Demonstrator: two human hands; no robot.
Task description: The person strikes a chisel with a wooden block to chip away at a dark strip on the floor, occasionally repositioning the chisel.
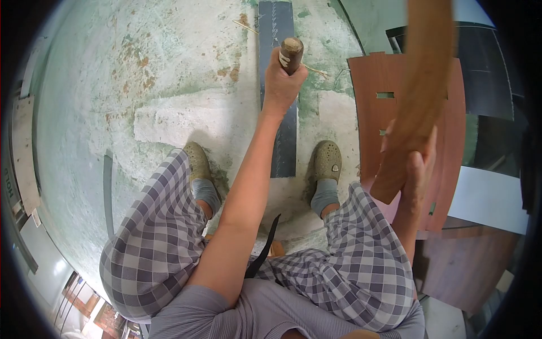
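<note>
My left hand [281, 85] is closed around a round wooden handle [292, 50], whose end points up toward the camera. Beneath it a long dark grey strip [284, 147] lies on the floor between my feet. On the right side, my right hand [419, 164] grips a long brown wooden piece [426, 85] near its lower end. That piece is raised close to the camera and blurred toward the top of the view. What the tool's lower end touches is hidden by my left hand.
Behind my right hand stands a reddish-brown panel [368, 85] with rectangular slots. Dark panels [483, 68], a white sheet [485, 198] and a brown board [466, 265] lie at the right. A thin grey strip [108, 192] lies on the left floor, and boards [23, 152] line the left edge.
</note>
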